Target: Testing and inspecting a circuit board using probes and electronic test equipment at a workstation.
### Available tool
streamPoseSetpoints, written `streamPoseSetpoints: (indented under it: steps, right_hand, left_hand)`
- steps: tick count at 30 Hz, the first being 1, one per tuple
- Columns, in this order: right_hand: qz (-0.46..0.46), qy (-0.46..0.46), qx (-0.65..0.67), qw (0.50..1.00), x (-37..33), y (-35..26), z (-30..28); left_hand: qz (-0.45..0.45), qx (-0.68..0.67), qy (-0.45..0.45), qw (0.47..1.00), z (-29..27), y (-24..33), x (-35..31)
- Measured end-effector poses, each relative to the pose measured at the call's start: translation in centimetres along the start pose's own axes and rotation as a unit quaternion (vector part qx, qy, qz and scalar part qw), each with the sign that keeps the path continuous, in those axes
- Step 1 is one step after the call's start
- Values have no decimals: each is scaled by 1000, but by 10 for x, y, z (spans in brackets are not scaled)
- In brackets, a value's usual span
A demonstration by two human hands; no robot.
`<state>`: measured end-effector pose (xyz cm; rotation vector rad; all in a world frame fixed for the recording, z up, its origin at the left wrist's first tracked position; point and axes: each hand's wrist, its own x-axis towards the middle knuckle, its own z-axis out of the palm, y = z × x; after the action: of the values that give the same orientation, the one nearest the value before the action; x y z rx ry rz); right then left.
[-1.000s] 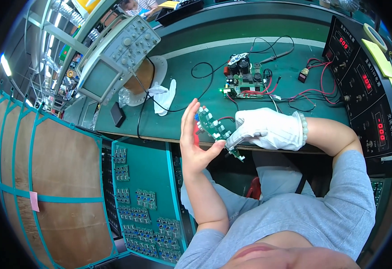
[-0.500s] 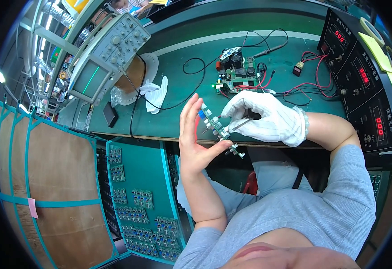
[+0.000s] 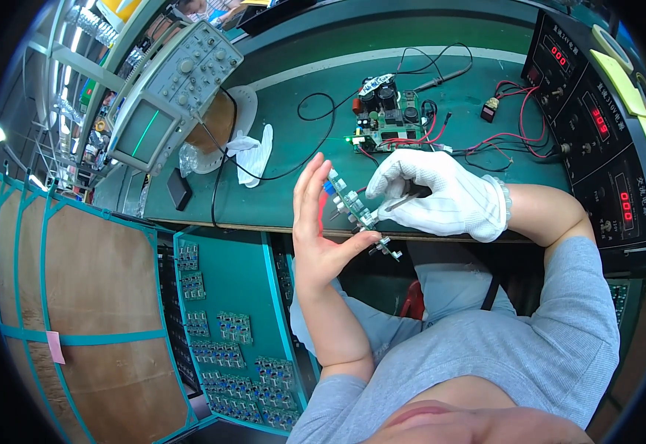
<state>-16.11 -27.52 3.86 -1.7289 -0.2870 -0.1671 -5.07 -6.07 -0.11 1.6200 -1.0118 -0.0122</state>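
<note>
My bare left hand (image 3: pixel 317 248) grips a small green circuit board (image 3: pixel 349 200) by its edges, fingers along the far side and thumb at the near end. The board is tilted on edge above the bench's front edge, with white and blue parts on it. A white knit glove covers my right hand (image 3: pixel 448 194). Between its thumb and fingers is a thin dark metal tool (image 3: pixel 403 203), perhaps tweezers, with its tip at the board's face. Whether the tip touches cannot be made out.
A larger circuit board (image 3: pixel 389 122) with wires and a lit green lamp lies beyond my hands. An oscilloscope (image 3: pixel 178 96) and a white glove (image 3: pixel 256 155) are at left. Power supplies (image 3: pixel 596 126) stand at right. Several small boards (image 3: pixel 235 327) lie on a lower green surface.
My view has shifted very slightly. Both hands, the circuit board and the metal tool keep nearly the same pose.
</note>
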Motion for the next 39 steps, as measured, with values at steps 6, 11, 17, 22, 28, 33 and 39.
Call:
streamPoseSetpoints:
  steps: [6, 11, 17, 22, 28, 33, 39]
  right_hand:
    - [8, 14, 25, 1000, -1, 1, 4]
    - [12, 34, 37, 999, 0, 1, 9]
    - [66, 29, 55, 996, -2, -1, 7]
    - [-30, 11, -12, 999, -1, 1, 5]
    - [19, -22, -2, 1000, -2, -7, -3]
    - [14, -26, -26, 999, -1, -11, -3]
    - [49, -22, -25, 998, 0, -15, -3]
  left_hand:
    - [5, -7, -5, 1000, -1, 0, 0]
    - [10, -6, -7, 1000, -2, -1, 0]
    - [12, 2, -14, 1000, -3, -1, 0]
    - [10, 1, -16, 1000, -3, 0, -1]
    - [17, 1, -22, 1000, -2, -1, -1]
    - [12, -8, -23, 1000, -1, -1, -1]
    - [18, -1, -23, 1000, -1, 0, 1]
